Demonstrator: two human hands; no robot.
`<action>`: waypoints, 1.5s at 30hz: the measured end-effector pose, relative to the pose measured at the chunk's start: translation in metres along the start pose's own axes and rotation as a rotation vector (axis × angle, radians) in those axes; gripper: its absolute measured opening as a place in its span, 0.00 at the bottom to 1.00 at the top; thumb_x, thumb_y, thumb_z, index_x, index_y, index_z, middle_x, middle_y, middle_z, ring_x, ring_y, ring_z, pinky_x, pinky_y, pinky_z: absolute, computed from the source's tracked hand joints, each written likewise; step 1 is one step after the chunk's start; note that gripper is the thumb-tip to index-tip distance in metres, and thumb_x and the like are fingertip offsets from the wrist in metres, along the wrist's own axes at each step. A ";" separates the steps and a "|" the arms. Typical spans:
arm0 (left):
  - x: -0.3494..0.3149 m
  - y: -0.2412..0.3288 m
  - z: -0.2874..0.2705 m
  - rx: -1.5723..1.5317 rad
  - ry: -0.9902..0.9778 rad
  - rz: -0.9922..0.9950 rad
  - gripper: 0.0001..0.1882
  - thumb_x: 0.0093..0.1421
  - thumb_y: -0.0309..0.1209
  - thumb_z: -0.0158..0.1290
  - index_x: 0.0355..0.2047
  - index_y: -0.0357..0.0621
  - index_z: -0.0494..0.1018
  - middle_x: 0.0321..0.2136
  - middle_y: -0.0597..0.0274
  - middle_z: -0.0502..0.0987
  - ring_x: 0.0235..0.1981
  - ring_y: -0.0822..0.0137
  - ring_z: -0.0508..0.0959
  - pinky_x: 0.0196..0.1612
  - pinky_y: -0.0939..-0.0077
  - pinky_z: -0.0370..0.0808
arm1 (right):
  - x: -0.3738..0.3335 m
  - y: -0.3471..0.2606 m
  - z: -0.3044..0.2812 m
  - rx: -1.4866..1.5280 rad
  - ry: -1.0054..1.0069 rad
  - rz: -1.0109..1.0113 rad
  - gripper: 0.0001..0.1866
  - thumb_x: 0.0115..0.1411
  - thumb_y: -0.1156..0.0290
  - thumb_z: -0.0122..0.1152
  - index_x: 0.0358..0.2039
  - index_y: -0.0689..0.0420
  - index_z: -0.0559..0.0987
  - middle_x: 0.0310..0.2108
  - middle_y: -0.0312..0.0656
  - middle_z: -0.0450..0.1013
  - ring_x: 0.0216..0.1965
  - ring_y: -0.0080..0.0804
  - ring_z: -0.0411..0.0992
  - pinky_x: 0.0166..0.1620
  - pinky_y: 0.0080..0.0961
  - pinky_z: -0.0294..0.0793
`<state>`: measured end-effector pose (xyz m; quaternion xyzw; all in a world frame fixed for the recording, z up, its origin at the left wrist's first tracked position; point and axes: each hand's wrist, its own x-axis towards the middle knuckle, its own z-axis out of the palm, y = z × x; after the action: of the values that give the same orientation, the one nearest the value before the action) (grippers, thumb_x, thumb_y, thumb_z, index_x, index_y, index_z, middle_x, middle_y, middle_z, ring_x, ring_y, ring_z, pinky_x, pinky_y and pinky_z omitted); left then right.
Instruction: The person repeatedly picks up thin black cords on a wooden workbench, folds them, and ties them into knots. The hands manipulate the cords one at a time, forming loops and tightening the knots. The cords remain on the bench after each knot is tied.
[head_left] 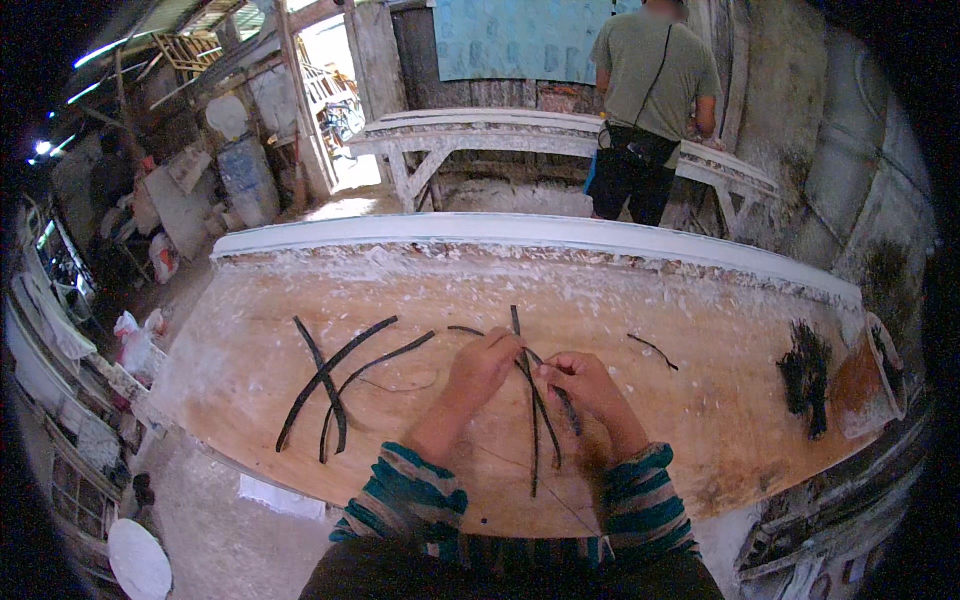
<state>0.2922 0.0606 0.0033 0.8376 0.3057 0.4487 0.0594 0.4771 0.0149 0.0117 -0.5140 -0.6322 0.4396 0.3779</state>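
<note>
Several thin, dark, flat strips lie on a pale wooden work table (230,360). Just right of the table's middle, my left hand (487,364) pinches a black strip (534,355) where it meets other strips. Close beside it, my right hand (590,388) has its fingertips closed on the same crossing strips. A long black strip (534,450) runs from there toward my body. Farther left, a curved black strip (305,412) crosses others in an X shape. My fingers hide the crossing point.
A short dark strip (652,350) lies right of my hands. At the right end are a bundle of dark strips (806,370) and a reddish, dusty container (866,385). A white ledge (520,229) borders the far side. Beyond, a person (655,100) stands by a white bench (480,132).
</note>
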 end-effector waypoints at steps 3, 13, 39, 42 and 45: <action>0.000 0.004 -0.003 -0.018 0.000 -0.035 0.07 0.49 0.23 0.48 0.30 0.42 0.70 0.28 0.56 0.69 0.28 0.54 0.72 0.28 0.66 0.70 | -0.001 -0.003 -0.003 0.153 -0.039 0.045 0.15 0.56 0.60 0.52 0.28 0.61 0.76 0.16 0.31 0.66 0.17 0.15 0.61 0.21 0.13 0.58; 0.001 0.000 -0.002 -0.171 0.060 -0.207 0.08 0.52 0.25 0.49 0.34 0.41 0.73 0.29 0.56 0.72 0.31 0.59 0.73 0.32 0.73 0.70 | -0.002 0.011 -0.030 0.639 0.205 0.068 0.13 0.57 0.60 0.50 0.25 0.57 0.72 0.09 0.27 0.55 0.11 0.15 0.52 0.16 0.14 0.50; -0.005 -0.027 0.000 -0.021 0.028 -0.366 0.09 0.52 0.29 0.49 0.31 0.36 0.73 0.26 0.54 0.72 0.27 0.59 0.73 0.31 0.72 0.68 | -0.009 -0.001 -0.042 1.171 0.102 -0.335 0.24 0.56 0.72 0.50 0.53 0.57 0.59 0.32 0.33 0.70 0.27 0.20 0.68 0.31 0.18 0.69; -0.005 -0.027 0.003 -0.243 0.065 -0.484 0.10 0.52 0.31 0.51 0.30 0.37 0.74 0.24 0.60 0.73 0.25 0.66 0.71 0.29 0.75 0.67 | -0.001 0.010 -0.029 1.092 0.124 -0.271 0.15 0.56 0.72 0.50 0.45 0.56 0.66 0.30 0.34 0.70 0.24 0.20 0.68 0.30 0.18 0.68; -0.002 -0.015 0.003 -0.594 0.020 -0.716 0.10 0.53 0.33 0.52 0.31 0.40 0.74 0.23 0.67 0.72 0.25 0.74 0.69 0.28 0.79 0.65 | 0.003 0.010 -0.009 0.972 0.126 -0.188 0.06 0.57 0.71 0.50 0.34 0.55 0.70 0.27 0.34 0.70 0.22 0.19 0.67 0.26 0.16 0.66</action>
<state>0.2871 0.0724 -0.0053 0.6219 0.4344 0.4760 0.4448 0.4883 0.0198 0.0052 -0.2448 -0.3737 0.6154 0.6494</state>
